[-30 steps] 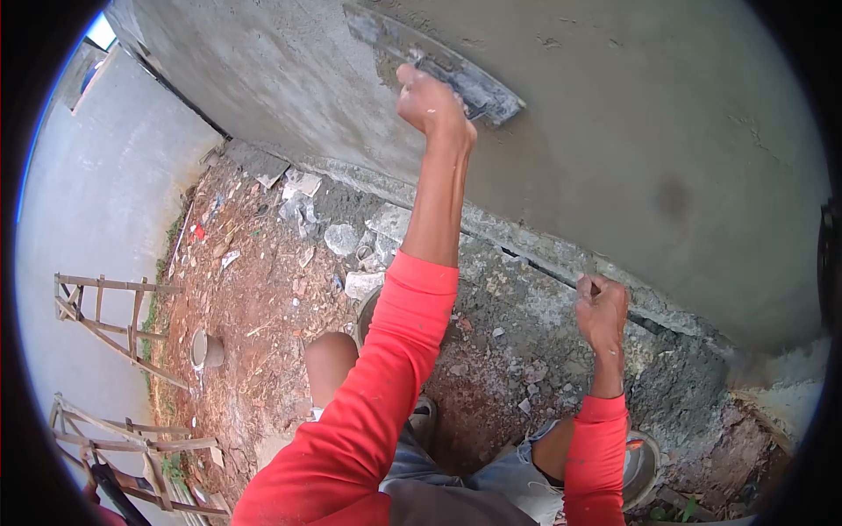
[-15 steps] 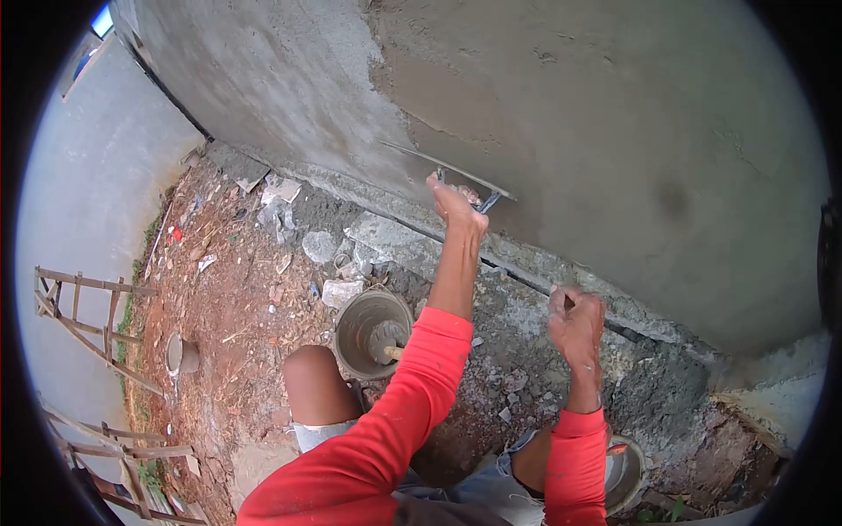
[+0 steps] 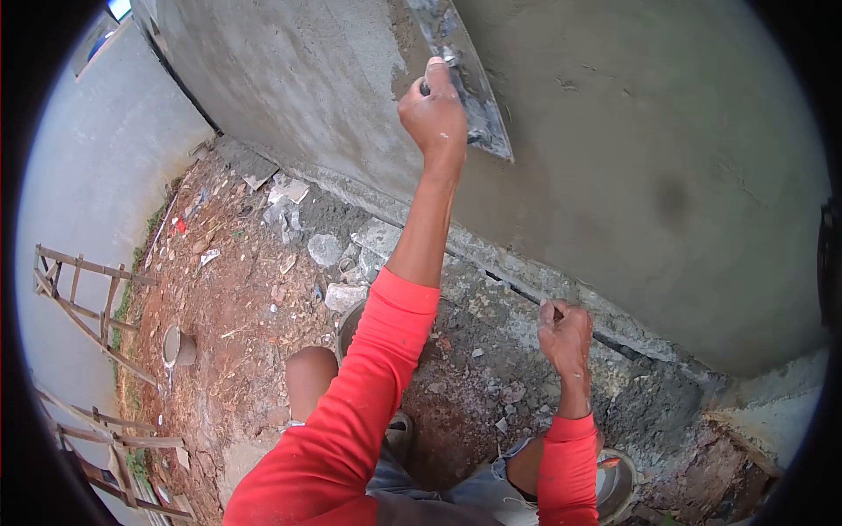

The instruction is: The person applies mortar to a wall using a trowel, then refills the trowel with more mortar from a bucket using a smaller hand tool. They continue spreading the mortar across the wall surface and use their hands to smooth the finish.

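My left hand [image 3: 436,112] is wrapped round the handle of a long flat metal trowel [image 3: 474,83], whose blade lies near the wall at the top. Wet grey-brown plaster [image 3: 596,158] covers the wall right of the blade, and a paler, drier-looking surface [image 3: 298,96] shows to its left. My right hand [image 3: 568,331] is held low, in front of the wall's base, with its fingers curled; whatever it may hold is hidden.
A bucket [image 3: 351,326] is partly hidden behind my left sleeve, and another [image 3: 617,482] stands beside my right sleeve. A small pot [image 3: 180,347], rubble [image 3: 344,296] and wooden frames [image 3: 88,307] are to the left. A ledge [image 3: 561,285] runs along the wall's base.
My left hand has moved up the wall with the trowel, whose blade has turned from slanting sideways to steep. My right hand has shifted slightly left and remains curled.
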The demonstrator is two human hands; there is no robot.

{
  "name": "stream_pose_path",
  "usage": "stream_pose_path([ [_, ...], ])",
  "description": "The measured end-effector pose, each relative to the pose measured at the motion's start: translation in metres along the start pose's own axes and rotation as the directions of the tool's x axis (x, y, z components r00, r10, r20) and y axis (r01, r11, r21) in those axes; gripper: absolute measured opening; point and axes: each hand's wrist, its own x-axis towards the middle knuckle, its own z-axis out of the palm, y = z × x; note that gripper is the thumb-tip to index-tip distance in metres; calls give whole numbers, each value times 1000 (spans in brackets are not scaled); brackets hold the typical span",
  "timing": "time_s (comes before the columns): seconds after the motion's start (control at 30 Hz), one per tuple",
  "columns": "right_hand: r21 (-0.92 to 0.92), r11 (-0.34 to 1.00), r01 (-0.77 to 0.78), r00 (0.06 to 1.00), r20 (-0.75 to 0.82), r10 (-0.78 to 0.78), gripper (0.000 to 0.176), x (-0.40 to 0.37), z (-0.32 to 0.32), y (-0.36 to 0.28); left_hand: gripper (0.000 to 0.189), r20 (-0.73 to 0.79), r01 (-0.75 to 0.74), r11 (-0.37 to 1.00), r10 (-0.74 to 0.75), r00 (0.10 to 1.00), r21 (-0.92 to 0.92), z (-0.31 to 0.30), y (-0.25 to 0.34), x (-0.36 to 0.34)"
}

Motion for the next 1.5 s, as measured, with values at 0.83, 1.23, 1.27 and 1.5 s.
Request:
stream_pose_path([
  [0.83,34,998,-61,997,-43,63,25,-8,-14,-8,46,319,165,986,-160,934,12,-8,-27,-48],
  [1.23,-4,989,-147,986,-75,146,24,0,-22,-4,55,141,-264,947,240,960,182,38,7,-51],
  [1.27,-31,990,-139,989,-60,137,25,5,-14,-1,54,253,-389,898,335,908,206,40,5,-73],
  [1.5,-72,992,-106,990,-95,99,27,-5,-26,4,48,-167,601,739,-663,730,-304,-20,-93,-158],
])
